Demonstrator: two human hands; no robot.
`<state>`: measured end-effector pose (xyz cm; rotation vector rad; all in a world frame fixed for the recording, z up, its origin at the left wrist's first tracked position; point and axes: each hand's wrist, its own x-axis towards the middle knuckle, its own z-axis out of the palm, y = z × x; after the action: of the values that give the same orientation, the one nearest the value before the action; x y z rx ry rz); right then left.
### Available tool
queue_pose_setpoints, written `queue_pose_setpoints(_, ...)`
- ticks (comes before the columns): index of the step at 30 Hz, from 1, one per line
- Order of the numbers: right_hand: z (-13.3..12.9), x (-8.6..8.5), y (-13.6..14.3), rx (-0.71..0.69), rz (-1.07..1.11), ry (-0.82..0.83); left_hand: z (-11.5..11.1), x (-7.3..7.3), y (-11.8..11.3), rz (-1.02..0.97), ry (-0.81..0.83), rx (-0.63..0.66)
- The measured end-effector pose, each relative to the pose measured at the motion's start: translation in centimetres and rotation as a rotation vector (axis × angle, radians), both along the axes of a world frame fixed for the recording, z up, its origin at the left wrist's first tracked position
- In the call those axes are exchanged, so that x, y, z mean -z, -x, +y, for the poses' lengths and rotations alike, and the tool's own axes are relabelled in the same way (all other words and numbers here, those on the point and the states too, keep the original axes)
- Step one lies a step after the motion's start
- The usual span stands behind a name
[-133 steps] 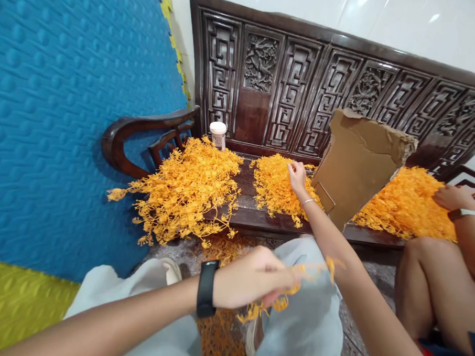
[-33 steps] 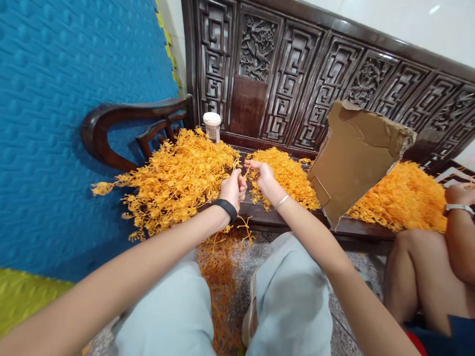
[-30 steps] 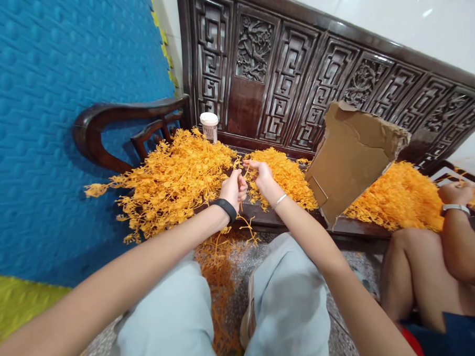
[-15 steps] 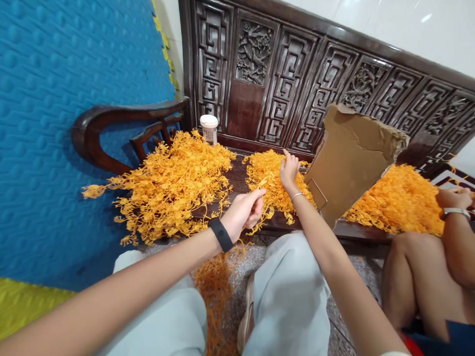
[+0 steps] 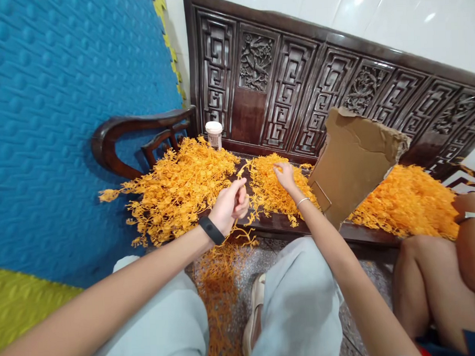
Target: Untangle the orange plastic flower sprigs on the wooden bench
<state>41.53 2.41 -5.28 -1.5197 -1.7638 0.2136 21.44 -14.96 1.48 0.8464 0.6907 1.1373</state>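
Note:
My left hand (image 5: 230, 204), with a black band at the wrist, is closed on an orange strand (image 5: 243, 170) whose ends stick out above and below the fist. Over the middle orange pile (image 5: 266, 171), my right hand (image 5: 285, 176) has its fingertips pinched together; what they hold is too small to make out. A larger orange pile (image 5: 183, 185) of knotted strands lies left of my left hand on the dark wooden bench (image 5: 279, 222).
A white-lidded cup (image 5: 214, 134) stands behind the left pile. Torn cardboard (image 5: 350, 162) leans between the middle pile and the right pile (image 5: 414, 204). Orange strands (image 5: 219, 289) hang down between my legs. Another person's arm and knees (image 5: 418, 264) are at the right.
My left hand has drawn back left, away from my right hand, with the strand now showing. My right hand's fingers have closed from spread to pinched. The view has shifted slightly.

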Motion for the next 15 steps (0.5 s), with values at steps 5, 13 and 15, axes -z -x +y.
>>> queue_pose_setpoints(5,-3.6,-0.8,3.3,-0.589,0.330,0.437,0.3,-0.1,0.3,-0.080,-0.034,-0.029)
queue_pose_setpoints(13,-7.8,-4.0,5.3,-0.962,0.555,0.617,1.4,-0.1,2.6,-0.088,-0.060,-0.144)
queue_pose_setpoints(15,-8.1,-3.9,5.4,-0.974,0.496,0.587,1.7,0.2,3.3,-0.094,-0.057,-0.168)
